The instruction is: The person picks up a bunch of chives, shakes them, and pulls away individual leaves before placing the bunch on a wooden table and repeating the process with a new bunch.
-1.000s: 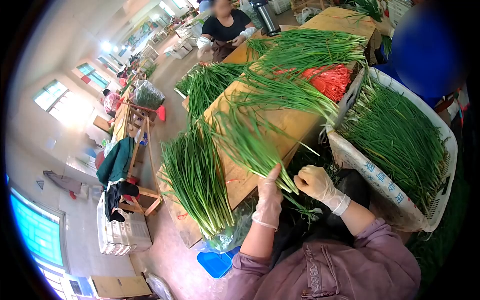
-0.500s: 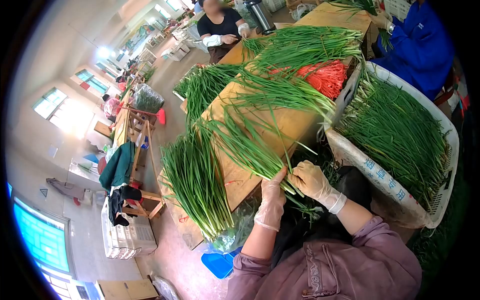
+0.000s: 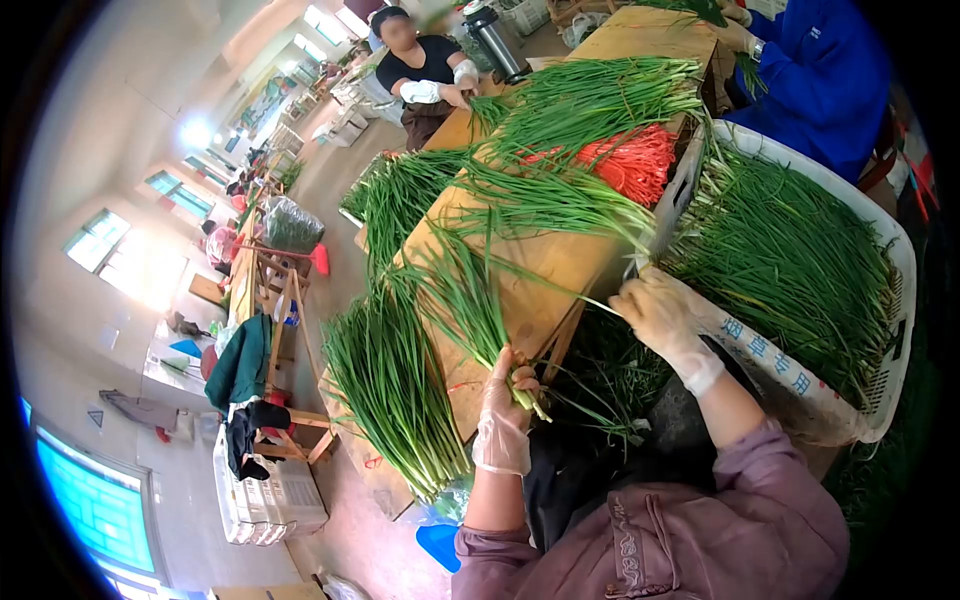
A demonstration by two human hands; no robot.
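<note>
My left hand (image 3: 504,405), in a thin clear glove, is closed around the lower stems of a bunch of green chives (image 3: 468,305). Their leaves fan out over the wooden table, while the pale cut ends poke out below my fist. Up and to the right, my gloved right hand (image 3: 658,312) pinches the pale end of a single chive stalk (image 3: 560,289), which stretches back toward the leaves on the table. Left of the bunch lies a large pile of chives (image 3: 395,390), stems toward me. Another loose bundle (image 3: 560,200) rests farther up the table.
A white crate (image 3: 905,330) full of chives stands at my right. Red ties (image 3: 635,162) lie on the wooden table (image 3: 590,255). Across it sits a co-worker (image 3: 425,75) near a steel flask (image 3: 495,42); a person in blue (image 3: 825,85) works at far right.
My left hand has moved left and slightly down with the chives. My right hand has moved away from it, up and right, drawing out one stalk.
</note>
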